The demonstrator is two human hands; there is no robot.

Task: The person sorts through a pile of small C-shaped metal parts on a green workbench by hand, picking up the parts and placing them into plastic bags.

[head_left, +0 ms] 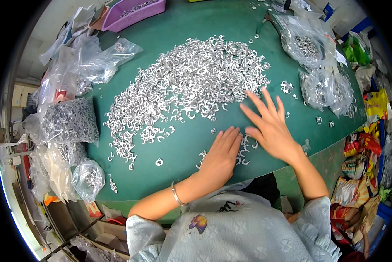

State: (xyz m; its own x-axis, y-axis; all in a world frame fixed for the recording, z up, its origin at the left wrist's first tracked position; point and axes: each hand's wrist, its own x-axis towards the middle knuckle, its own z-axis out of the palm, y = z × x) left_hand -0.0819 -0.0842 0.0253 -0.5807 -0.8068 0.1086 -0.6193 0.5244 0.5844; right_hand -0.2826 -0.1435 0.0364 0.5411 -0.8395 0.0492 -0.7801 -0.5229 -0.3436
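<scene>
Along the left edge of the green surface (196,139) lie clear plastic bags (71,120) stuffed with small silvery metal clips, stacked down toward the near left corner; a purple tray (137,13) sits at the far left corner. Right of the bags a bare strip of green runs along the near edge, with one stray clip (159,162) on it.

The big heap of loose clips (187,83) spreads across the middle, thinning into a tail toward the near left.

My left hand (220,157) lies palm down near the near edge, fingers (229,136) straight and together, gripping nothing, resting on a small cluster of clips (244,150). My right hand (270,124) is just beside it, flat, fingers (259,102) spread open, holding nothing, their tips touching the heap's near right fringe. The cluster sits between and under both hands.

To the right, open green runs toward the right edge with a few scattered clips, and more filled bags (320,65) crowd the far right corner. Beyond that edge, coloured packets (364,153) pile up below the surface.
</scene>
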